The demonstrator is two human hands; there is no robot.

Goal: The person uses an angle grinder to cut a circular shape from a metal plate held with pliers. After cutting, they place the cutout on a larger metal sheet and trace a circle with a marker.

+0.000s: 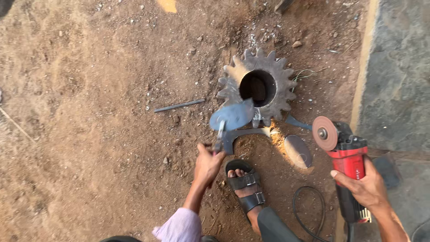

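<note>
Down on the dirt, our left hand has its grip closed on pliers, whose tips pinch the edge of an oval steel plate. That plate is tilted and leans against the near side of a big toothed gear lying flat on the ground. Our right hand has its grip wrapped round the body of a red grinder, its disc facing up and held clear of the plate, to the right of it. A curved steel bracket lies just below the plate, and a second oval plate rests flat between the bracket and the grinder. Our sandalled foot stands near the bracket. A thin rod lies well left of the gear. The black cable loops by the foot, probably the grinder's, though its ends are out of sight.
</note>
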